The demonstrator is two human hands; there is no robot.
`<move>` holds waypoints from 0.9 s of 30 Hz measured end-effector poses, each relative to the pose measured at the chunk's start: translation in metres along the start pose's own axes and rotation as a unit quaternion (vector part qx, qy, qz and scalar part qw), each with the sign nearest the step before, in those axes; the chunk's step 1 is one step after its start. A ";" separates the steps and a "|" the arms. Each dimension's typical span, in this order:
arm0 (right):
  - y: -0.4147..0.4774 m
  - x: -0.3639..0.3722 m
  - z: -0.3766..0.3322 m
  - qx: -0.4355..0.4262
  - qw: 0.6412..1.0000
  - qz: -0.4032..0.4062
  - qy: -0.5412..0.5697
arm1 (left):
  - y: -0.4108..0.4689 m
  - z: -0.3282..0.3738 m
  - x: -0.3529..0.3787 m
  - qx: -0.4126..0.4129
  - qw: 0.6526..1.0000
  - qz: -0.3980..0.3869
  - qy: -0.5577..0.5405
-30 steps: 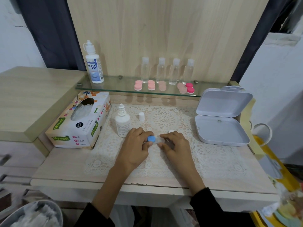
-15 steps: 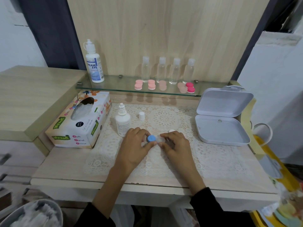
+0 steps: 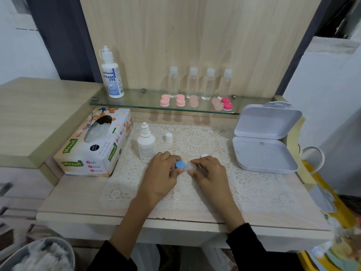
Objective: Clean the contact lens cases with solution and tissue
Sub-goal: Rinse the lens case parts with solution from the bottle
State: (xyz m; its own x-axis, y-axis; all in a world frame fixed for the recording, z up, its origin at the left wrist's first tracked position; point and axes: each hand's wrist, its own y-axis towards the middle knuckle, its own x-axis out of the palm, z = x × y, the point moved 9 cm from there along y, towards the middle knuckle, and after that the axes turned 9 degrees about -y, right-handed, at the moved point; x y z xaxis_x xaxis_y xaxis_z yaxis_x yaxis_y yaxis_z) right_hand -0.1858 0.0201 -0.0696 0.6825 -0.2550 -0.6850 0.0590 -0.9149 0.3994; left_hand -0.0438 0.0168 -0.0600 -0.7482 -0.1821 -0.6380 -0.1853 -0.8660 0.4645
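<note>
Fingers (image 3: 168, 156) of left hand (image 3: 162, 173) pinch blue cap (image 3: 180, 164); right hand (image 3: 210, 173) grips clear lens case (image 3: 190, 166). Left of fingers: tissue box (image 3: 93, 145), "Mysoft".

I have both hands in view, low centre, meeting at the fingertips. The left hand (image 3: 161, 174) comes in from lower left, back up, fingers curled, thumb and index pinching the blue cap (image 3: 180, 164). The right hand (image 3: 210, 173) mirrors it from lower right, fingers curled, pinching the clear case (image 3: 190, 167) right beside that cap. Wrists are straight and the bare forearms converge in a V. The black sleeves (image 3: 246, 239) end near the elbows. I can't tell if the palms touch the surface.
</note>
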 end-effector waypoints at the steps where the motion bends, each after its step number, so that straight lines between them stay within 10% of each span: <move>1: 0.000 0.000 0.000 0.000 1.000 -0.001 -0.001 | 0.000 0.000 0.000 0.000 1.000 -0.001 0.001; 27: -0.001 0.001 0.002 0.013 1.000 0.001 0.010 | -0.003 -0.002 -0.003 -0.030 0.999 0.022 -0.009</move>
State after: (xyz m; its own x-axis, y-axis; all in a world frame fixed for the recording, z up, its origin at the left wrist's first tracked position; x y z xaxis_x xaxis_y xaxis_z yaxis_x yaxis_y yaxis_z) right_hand -0.1867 0.0198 -0.0715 0.6964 -0.2510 -0.6723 0.0385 -0.9224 0.3843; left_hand -0.0393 0.0187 -0.0605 -0.7661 -0.2122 -0.6067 -0.1145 -0.8838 0.4537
